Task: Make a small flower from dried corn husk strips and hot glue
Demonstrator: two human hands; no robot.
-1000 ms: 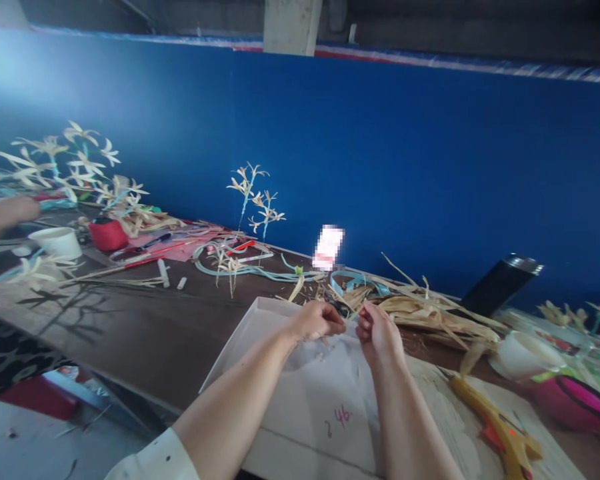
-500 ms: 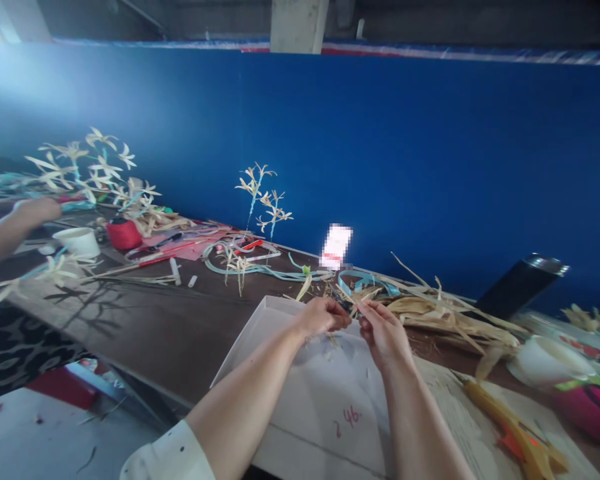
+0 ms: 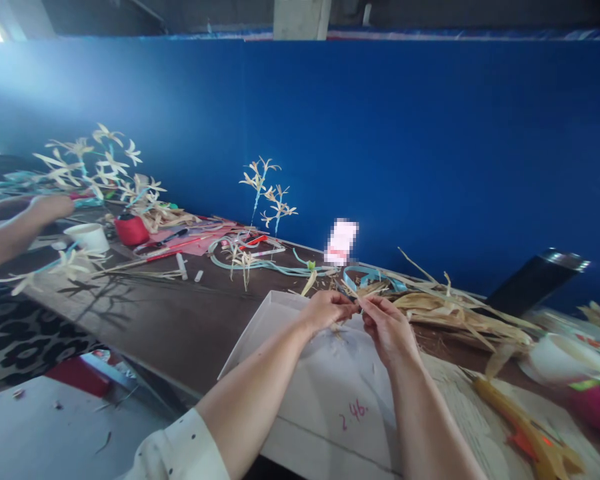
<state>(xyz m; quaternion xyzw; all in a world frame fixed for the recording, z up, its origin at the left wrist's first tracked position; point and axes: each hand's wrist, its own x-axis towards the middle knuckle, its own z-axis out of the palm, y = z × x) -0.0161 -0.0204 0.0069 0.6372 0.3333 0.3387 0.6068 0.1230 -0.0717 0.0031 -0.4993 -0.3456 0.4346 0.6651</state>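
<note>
My left hand [image 3: 327, 311] and my right hand [image 3: 389, 327] meet above a shallow white box [image 3: 260, 323], both with fingers pinched together. Between the fingertips runs a thin dry straw strip [image 3: 356, 299]. Small bits of straw hang under my left hand. A pile of dry husk leaves [image 3: 445, 312] lies just beyond my right hand, and a coil of light-blue ribbon [image 3: 370, 275] sits behind the fingertips.
A long dark table [image 3: 145, 313] runs along a blue wall. Straw flowers [image 3: 267, 193] stand upright at mid-table and far left. Another person's hand [image 3: 47, 208] reaches near a white cup [image 3: 87, 235] and red spool [image 3: 130, 228]. A black flask [image 3: 535, 280], white bowl [image 3: 565, 357] and yellow glue gun [image 3: 525, 433] lie right.
My hands have stayed together, pinching the straw strip, with small finger shifts. The view has drifted, so the table contents sit slightly further right. The other person's hand stays near the white cup.
</note>
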